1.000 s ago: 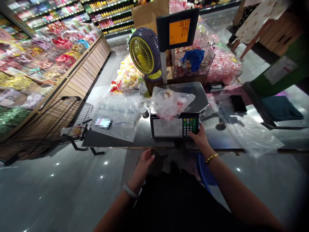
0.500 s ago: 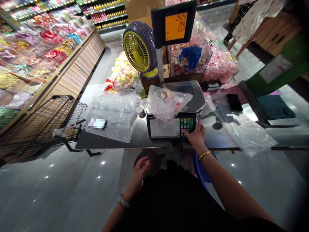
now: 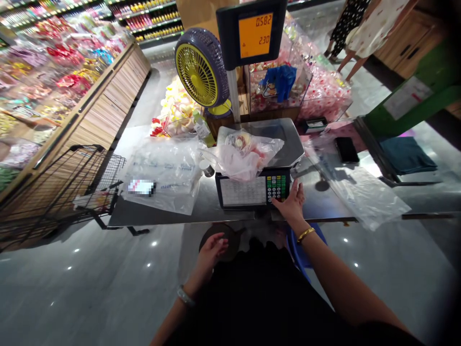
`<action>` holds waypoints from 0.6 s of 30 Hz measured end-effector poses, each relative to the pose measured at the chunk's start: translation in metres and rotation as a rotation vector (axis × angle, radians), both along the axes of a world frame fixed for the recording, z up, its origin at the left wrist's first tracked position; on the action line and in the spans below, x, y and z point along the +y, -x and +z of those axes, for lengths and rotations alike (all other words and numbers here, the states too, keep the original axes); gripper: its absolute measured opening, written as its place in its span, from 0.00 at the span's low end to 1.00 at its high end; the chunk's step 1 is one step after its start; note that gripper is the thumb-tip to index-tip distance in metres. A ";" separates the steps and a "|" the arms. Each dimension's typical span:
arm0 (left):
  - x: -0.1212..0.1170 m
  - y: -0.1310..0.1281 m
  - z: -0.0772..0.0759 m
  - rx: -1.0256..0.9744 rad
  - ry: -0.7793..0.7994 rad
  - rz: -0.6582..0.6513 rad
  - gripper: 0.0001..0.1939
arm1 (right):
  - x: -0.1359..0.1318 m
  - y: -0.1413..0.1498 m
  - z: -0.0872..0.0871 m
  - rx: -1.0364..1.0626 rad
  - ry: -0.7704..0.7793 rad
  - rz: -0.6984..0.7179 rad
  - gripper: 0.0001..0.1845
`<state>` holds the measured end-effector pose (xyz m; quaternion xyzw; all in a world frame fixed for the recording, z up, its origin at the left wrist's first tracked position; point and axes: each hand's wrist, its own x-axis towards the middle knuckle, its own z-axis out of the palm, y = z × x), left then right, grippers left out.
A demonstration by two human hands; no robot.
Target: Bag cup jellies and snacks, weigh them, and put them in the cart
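Note:
My right hand (image 3: 291, 203) is at the keypad (image 3: 276, 188) of a weighing scale, its thumb on the lower keys and its fingers spread along the right side. On the scale's metal pan (image 3: 284, 132) lies a clear plastic bag (image 3: 241, 161) with reddish and pale goods in it; their kind is hard to make out. Above, the orange display (image 3: 255, 34) reads 0.582 and 2.30. My left hand (image 3: 214, 250) hangs below the counter edge, fingers loosely curled apart, holding nothing.
Flat plastic bags (image 3: 162, 168) lie left on the metal counter (image 3: 230, 217), more plastic (image 3: 363, 187) at right beside a black phone (image 3: 346, 150). A fan (image 3: 200, 69) stands behind the scale. A wire cart (image 3: 82, 178) is at left. Two people (image 3: 363, 38) stand at the far right.
The display has gone from 0.504, 3.96 and 2.33 to 0.582 and 2.30, with the middle line now blank. My right thumb stays at the keypad; the view has shifted slightly.

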<state>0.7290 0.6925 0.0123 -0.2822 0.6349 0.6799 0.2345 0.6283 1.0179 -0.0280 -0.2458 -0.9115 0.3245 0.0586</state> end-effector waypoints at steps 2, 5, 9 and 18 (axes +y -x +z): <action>-0.001 0.000 0.001 -0.014 0.006 0.006 0.33 | -0.001 -0.002 -0.001 0.006 0.003 0.010 0.68; -0.002 -0.002 0.000 -0.029 -0.004 0.018 0.35 | 0.001 -0.001 -0.002 0.007 0.024 -0.001 0.68; -0.003 -0.004 -0.004 -0.032 -0.027 0.025 0.37 | 0.005 0.003 0.003 -0.023 0.038 -0.033 0.66; 0.001 -0.002 -0.005 -0.028 -0.036 -0.001 0.37 | -0.008 0.002 0.011 -0.034 -0.025 0.002 0.67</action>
